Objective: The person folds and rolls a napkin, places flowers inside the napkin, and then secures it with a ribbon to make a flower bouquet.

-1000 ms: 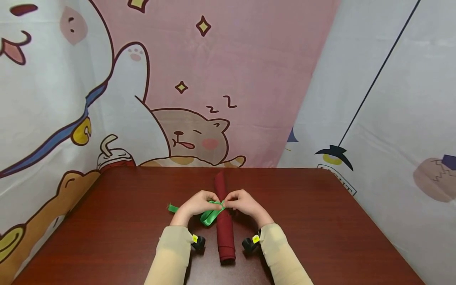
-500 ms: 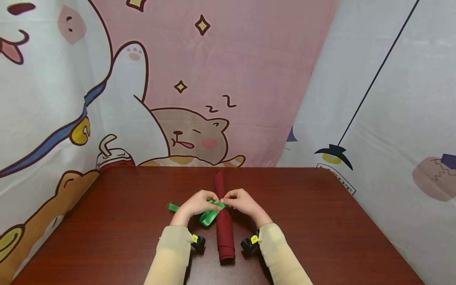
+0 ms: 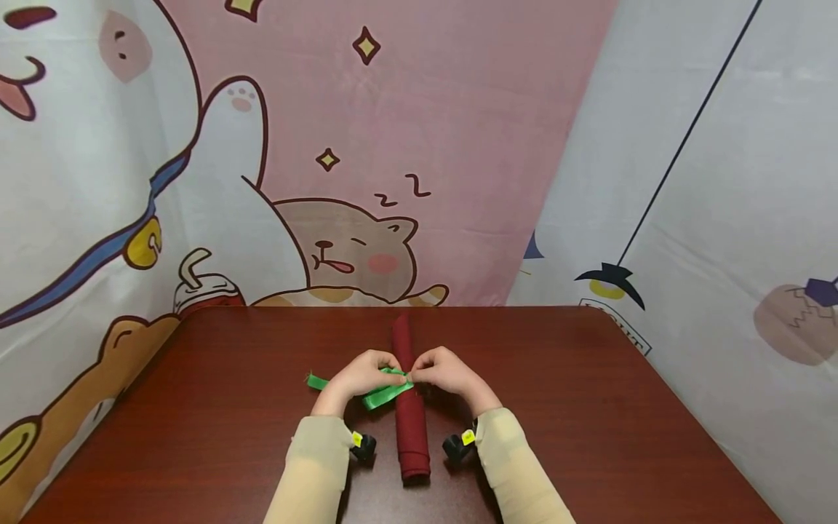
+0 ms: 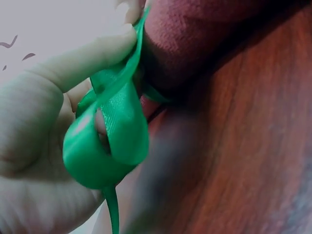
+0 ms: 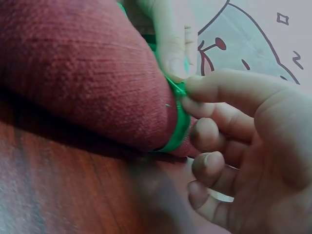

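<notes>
A rolled dark red cloth (image 3: 412, 437) lies lengthwise on the table, its knit-like texture showing in the right wrist view. Round its middle runs a green satin ribbon (image 5: 180, 127). My left hand (image 3: 363, 376) pinches the ribbon between thumb and fingers at the roll's left side. Loops of ribbon (image 4: 129, 129) hang below those fingertips against the palm. From the right, my right hand (image 3: 452, 372) pinches the ribbon at the knot with thumb and index finger, its other fingers loosely curled. The two hands' fingertips meet over the roll and partly hide the knot.
A loose ribbon end (image 3: 317, 381) sticks out left of the left wrist. The brown wooden table (image 3: 556, 437) spreads to both sides. Behind its far edge hangs a cartoon-printed cloth (image 3: 484, 182). Black wrist cameras (image 3: 363, 447) sit under both forearms.
The ribbon loop beside my left hand has flattened and narrowed. Both hands stay at the knot with only slight finger shifts, and the head view has turned a little to the right.
</notes>
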{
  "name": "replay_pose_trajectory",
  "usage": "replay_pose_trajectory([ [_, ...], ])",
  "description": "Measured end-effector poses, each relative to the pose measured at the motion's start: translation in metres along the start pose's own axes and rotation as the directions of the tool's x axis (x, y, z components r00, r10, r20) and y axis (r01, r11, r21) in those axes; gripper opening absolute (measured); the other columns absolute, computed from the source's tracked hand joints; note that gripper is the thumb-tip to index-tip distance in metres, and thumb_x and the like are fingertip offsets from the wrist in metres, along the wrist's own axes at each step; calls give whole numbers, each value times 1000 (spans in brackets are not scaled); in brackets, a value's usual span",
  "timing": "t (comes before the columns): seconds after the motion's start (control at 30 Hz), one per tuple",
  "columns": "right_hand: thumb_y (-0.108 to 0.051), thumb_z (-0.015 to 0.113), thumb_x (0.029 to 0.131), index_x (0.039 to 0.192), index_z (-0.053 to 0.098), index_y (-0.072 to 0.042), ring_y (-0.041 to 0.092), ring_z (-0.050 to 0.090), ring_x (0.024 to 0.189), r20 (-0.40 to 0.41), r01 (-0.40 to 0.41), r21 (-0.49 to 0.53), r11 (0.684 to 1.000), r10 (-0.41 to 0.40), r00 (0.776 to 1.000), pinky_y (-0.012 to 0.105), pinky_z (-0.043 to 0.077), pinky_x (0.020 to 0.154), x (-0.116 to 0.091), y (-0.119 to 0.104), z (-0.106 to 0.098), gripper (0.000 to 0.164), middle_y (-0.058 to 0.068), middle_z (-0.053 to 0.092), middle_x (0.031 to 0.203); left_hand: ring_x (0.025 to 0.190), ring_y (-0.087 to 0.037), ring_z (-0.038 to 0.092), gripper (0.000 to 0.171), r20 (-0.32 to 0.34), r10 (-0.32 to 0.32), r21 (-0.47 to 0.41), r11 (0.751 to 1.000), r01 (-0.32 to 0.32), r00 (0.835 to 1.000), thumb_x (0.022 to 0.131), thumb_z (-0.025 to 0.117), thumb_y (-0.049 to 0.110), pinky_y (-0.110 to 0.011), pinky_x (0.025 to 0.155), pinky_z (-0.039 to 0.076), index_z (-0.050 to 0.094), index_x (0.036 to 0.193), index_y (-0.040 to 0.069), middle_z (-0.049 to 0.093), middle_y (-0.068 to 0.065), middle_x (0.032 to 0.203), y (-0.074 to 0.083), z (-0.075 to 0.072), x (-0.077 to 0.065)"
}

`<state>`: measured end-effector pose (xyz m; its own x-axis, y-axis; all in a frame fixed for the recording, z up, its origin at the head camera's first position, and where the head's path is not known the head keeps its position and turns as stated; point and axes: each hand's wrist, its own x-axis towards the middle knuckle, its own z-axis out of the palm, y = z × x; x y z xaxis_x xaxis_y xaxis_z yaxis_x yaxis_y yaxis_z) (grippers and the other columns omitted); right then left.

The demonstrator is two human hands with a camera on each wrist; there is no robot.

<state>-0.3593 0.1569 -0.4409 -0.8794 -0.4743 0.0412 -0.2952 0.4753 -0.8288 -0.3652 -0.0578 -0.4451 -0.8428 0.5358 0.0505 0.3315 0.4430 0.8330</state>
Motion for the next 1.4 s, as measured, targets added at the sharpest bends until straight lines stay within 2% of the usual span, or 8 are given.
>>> replay_pose_trajectory([
  [0.17, -17, 68, 86, 76, 73, -7, 9, 44, 55, 73, -10, -13, 1000, 11, 997, 26, 38, 53, -1, 0, -5, 15, 2, 58, 64, 71, -13, 52, 17, 3, -5, 7, 1000, 5, 1000, 82, 77, 25, -30, 63, 42, 68, 83, 10, 62, 5, 77, 2, 0, 0],
  [0.33, -23, 66, 89, 81, 73, -6, 10, 46, 57, 47, -32, -27, 999, 33, 998, 26, 39, 54, -2, 1, -8, 19, 2, 57, 65, 68, -12, 50, 20, 17, -12, 11, 1000, 12, 1000, 79, 79, 23, -28, 61, 40, 65, 82, 9, 59, 4, 74, 6, 1, -1],
  [0.5, -10, 67, 85, 89, 72, -4, 17, 52, 60, 54, -10, 22, 1000, 9, 999, 28, 42, 55, -3, 3, -8, 9, 6, 64, 72, 69, -12, 50, 22, 27, -16, 66, 998, 14, 1000, 77, 80, 24, -27, 62, 40, 64, 82, 10, 58, 4, 74, 9, 1, 0],
  [0.73, -3, 70, 80, 92, 68, -3, 19, 51, 58, 93, -16, 98, 995, 7, 996, 30, 43, 54, -3, 8, -4, 12, 5, 61, 67, 69, -11, 49, 25, 39, -28, 142, 990, 23, 999, 73, 80, 24, -28, 62, 40, 63, 83, 10, 56, 4, 74, 14, 1, -1],
  [1.03, -5, 73, 79, 86, 70, -5, 11, 48, 52, 45, 7, 24, 1000, -8, 999, 23, 39, 50, 2, 11, 2, 8, -3, 60, 63, 65, -11, 48, 20, 10, -20, 206, 978, 18, 1000, 69, 77, 17, -26, 58, 38, 59, 76, 11, 54, 6, 68, 15, 6, 1],
  [1.23, -8, 71, 81, 83, 70, -2, 16, 51, 55, 16, 30, 10, 1000, -30, 999, 25, 42, 51, 2, 11, 5, 6, -2, 62, 68, 62, -10, 46, 18, -4, -12, 223, 975, 13, 1000, 70, 75, 15, -25, 56, 36, 58, 74, 11, 51, 6, 66, 15, 8, 2],
  [1.4, -5, 68, 83, 82, 70, -2, 19, 52, 57, 25, 45, 30, 999, -46, 999, 25, 42, 52, 1, 10, 4, 4, 1, 62, 68, 64, -10, 46, 18, -3, -9, 242, 970, 9, 1000, 72, 74, 16, -25, 57, 36, 57, 75, 11, 51, 5, 67, 16, 8, 2],
])
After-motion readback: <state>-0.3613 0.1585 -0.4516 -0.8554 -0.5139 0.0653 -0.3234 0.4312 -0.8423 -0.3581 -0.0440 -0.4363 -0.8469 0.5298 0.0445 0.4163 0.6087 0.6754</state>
